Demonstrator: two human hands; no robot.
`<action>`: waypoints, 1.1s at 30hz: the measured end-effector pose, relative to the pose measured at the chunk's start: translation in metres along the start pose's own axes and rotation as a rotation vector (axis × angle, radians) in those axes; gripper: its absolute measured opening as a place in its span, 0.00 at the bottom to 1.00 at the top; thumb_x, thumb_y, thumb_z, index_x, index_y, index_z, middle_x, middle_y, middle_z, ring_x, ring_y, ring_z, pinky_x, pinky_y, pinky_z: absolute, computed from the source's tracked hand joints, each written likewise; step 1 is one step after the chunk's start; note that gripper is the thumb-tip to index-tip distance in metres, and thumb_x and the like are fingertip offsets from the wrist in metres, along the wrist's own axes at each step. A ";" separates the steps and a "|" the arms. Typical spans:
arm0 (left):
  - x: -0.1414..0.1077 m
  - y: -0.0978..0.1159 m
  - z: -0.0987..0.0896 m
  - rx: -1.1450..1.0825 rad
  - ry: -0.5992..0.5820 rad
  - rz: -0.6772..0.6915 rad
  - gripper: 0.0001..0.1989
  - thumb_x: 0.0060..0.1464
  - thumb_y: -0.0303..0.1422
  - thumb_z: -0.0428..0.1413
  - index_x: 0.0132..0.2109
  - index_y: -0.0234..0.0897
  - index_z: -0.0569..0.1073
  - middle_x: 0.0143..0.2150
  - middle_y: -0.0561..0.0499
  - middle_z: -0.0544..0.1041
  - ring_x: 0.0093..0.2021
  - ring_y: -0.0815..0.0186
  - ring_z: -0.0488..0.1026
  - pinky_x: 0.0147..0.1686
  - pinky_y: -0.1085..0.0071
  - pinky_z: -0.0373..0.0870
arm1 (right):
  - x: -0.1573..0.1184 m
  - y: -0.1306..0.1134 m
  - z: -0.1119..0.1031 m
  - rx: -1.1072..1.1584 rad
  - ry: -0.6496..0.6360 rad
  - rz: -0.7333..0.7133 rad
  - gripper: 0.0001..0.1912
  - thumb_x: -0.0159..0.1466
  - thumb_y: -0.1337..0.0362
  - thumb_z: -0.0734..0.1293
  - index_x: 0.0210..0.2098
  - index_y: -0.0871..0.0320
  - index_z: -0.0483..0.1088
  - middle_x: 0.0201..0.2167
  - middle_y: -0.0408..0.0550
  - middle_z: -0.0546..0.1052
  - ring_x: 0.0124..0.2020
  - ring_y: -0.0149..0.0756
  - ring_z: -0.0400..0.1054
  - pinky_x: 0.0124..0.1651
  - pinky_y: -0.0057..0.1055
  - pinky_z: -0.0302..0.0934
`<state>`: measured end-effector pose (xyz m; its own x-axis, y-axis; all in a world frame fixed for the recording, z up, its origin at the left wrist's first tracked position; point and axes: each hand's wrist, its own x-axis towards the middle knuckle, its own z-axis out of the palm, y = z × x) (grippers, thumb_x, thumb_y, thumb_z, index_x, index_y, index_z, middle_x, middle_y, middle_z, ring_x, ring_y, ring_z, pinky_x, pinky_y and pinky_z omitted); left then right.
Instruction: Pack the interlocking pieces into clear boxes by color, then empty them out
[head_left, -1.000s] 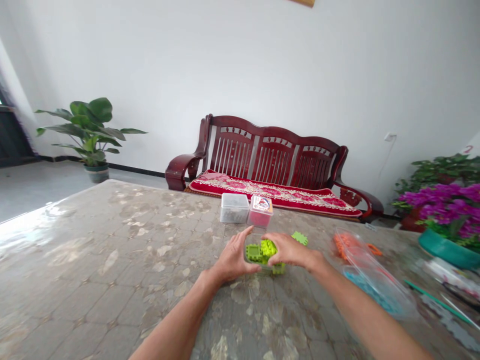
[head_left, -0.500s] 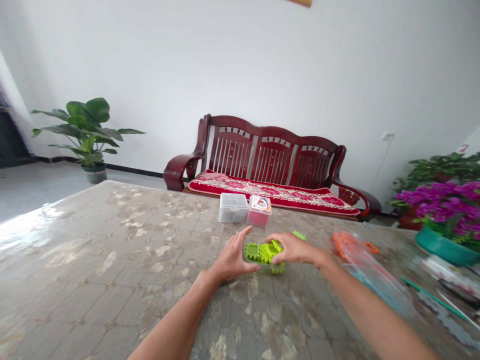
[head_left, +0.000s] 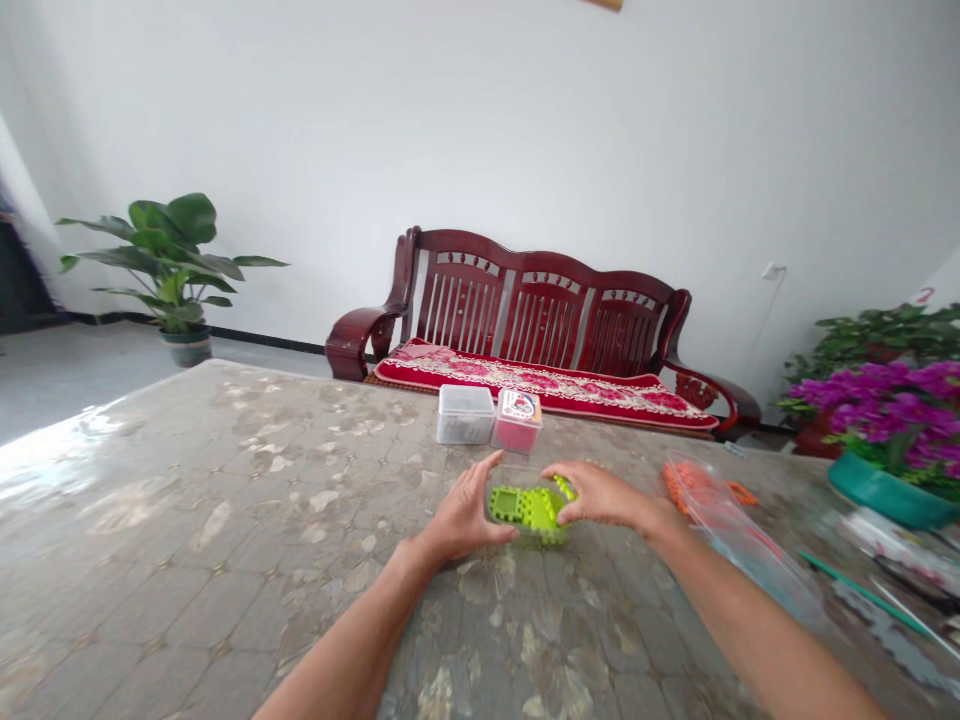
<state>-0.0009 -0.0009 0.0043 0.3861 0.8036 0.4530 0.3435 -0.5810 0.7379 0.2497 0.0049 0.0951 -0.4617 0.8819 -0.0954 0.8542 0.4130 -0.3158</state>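
Note:
A small clear plastic box (head_left: 496,472) holding several lime-green, notch-edged building blocks (head_left: 534,505) stands on the table in front of me. My left hand (head_left: 469,512) clasps the box's left end, its thumb along the near side and fingers along the far side. Over the right end, my right hand (head_left: 596,493) pinches one green building block (head_left: 565,487) between thumb and fingers. That block is tilted, and part of it is hidden by the hand.
Behind the box stand a lidded clear container (head_left: 465,415) and a pink-filled box (head_left: 517,425). To the right lie an open plastic case (head_left: 750,540) with orange pieces (head_left: 694,480), a green stick (head_left: 862,590) and a teal flower pot (head_left: 885,490). A wooden bench (head_left: 544,310) is beyond the table.
My right hand has shifted slightly right with the green block. A loose green piece beyond that hand is now almost out of sight. My left hand has stayed on the box.

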 end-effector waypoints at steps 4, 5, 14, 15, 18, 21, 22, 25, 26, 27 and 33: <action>0.000 -0.001 0.001 0.004 -0.001 -0.003 0.52 0.36 0.35 0.68 0.67 0.37 0.53 0.65 0.39 0.62 0.65 0.50 0.59 0.64 0.53 0.57 | 0.000 0.000 -0.001 -0.040 0.025 -0.004 0.33 0.47 0.63 0.75 0.53 0.56 0.72 0.50 0.51 0.77 0.51 0.48 0.70 0.54 0.38 0.61; 0.000 -0.001 0.001 0.001 0.002 -0.002 0.52 0.36 0.35 0.68 0.67 0.37 0.53 0.65 0.39 0.61 0.65 0.50 0.59 0.64 0.53 0.57 | 0.001 -0.001 -0.001 -0.043 0.036 0.000 0.33 0.47 0.63 0.75 0.53 0.55 0.72 0.49 0.51 0.77 0.49 0.47 0.70 0.52 0.37 0.62; 0.001 0.000 0.002 -0.004 0.011 0.009 0.53 0.36 0.38 0.68 0.67 0.37 0.52 0.65 0.38 0.62 0.64 0.49 0.60 0.63 0.52 0.57 | 0.023 -0.038 0.016 0.015 0.126 -0.177 0.45 0.45 0.55 0.77 0.60 0.56 0.65 0.55 0.54 0.72 0.56 0.48 0.66 0.57 0.40 0.58; 0.001 0.000 0.001 -0.005 0.010 0.009 0.53 0.37 0.38 0.68 0.67 0.37 0.52 0.65 0.38 0.62 0.64 0.49 0.60 0.63 0.52 0.57 | 0.024 -0.039 0.017 0.020 0.132 -0.190 0.45 0.45 0.55 0.77 0.60 0.56 0.64 0.56 0.55 0.72 0.56 0.48 0.65 0.57 0.40 0.58; 0.001 0.002 0.001 0.001 -0.005 -0.002 0.53 0.37 0.36 0.68 0.67 0.37 0.52 0.65 0.38 0.62 0.63 0.49 0.61 0.62 0.52 0.58 | 0.021 -0.037 0.015 0.017 0.149 -0.131 0.31 0.51 0.60 0.74 0.54 0.57 0.70 0.49 0.52 0.76 0.49 0.43 0.70 0.52 0.36 0.61; 0.001 0.001 0.002 0.006 -0.003 -0.004 0.53 0.36 0.34 0.68 0.67 0.37 0.52 0.64 0.39 0.63 0.63 0.49 0.61 0.62 0.52 0.59 | 0.017 -0.037 0.015 -0.008 0.152 -0.067 0.18 0.56 0.65 0.69 0.46 0.57 0.76 0.42 0.49 0.79 0.42 0.39 0.71 0.46 0.32 0.61; 0.001 0.000 0.002 0.005 -0.002 -0.003 0.53 0.36 0.35 0.68 0.67 0.37 0.52 0.64 0.39 0.63 0.63 0.49 0.61 0.62 0.52 0.59 | 0.016 -0.038 0.017 -0.018 0.150 -0.061 0.16 0.56 0.65 0.69 0.45 0.56 0.76 0.41 0.48 0.79 0.41 0.38 0.71 0.46 0.31 0.61; 0.001 -0.003 0.004 -0.007 -0.005 0.003 0.52 0.37 0.36 0.67 0.68 0.36 0.52 0.65 0.38 0.61 0.64 0.49 0.60 0.63 0.53 0.59 | 0.015 -0.046 0.026 -0.058 0.157 -0.057 0.13 0.57 0.64 0.69 0.42 0.55 0.77 0.38 0.47 0.79 0.41 0.38 0.71 0.45 0.31 0.60; 0.001 -0.003 0.004 -0.011 -0.007 0.003 0.52 0.38 0.37 0.67 0.68 0.36 0.52 0.66 0.38 0.60 0.64 0.49 0.60 0.63 0.53 0.59 | 0.016 -0.048 0.029 -0.064 0.164 -0.058 0.12 0.57 0.64 0.69 0.41 0.55 0.78 0.37 0.47 0.79 0.41 0.38 0.71 0.45 0.31 0.60; 0.001 -0.002 0.003 -0.016 -0.010 0.001 0.52 0.38 0.36 0.67 0.68 0.36 0.52 0.66 0.38 0.60 0.64 0.49 0.60 0.63 0.52 0.58 | 0.017 -0.047 0.031 -0.056 0.177 -0.059 0.12 0.57 0.64 0.69 0.40 0.55 0.78 0.38 0.47 0.79 0.41 0.38 0.71 0.46 0.31 0.60; 0.000 0.006 -0.001 -0.050 -0.019 -0.061 0.52 0.37 0.34 0.67 0.67 0.38 0.53 0.65 0.39 0.62 0.61 0.48 0.64 0.60 0.51 0.62 | 0.022 0.005 0.021 0.158 0.428 0.147 0.15 0.59 0.65 0.65 0.45 0.56 0.75 0.42 0.49 0.80 0.42 0.38 0.74 0.47 0.34 0.65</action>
<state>0.0003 -0.0045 0.0093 0.3818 0.8345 0.3974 0.3241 -0.5235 0.7879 0.2384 0.0217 0.0721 -0.1701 0.9565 0.2370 0.8410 0.2663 -0.4711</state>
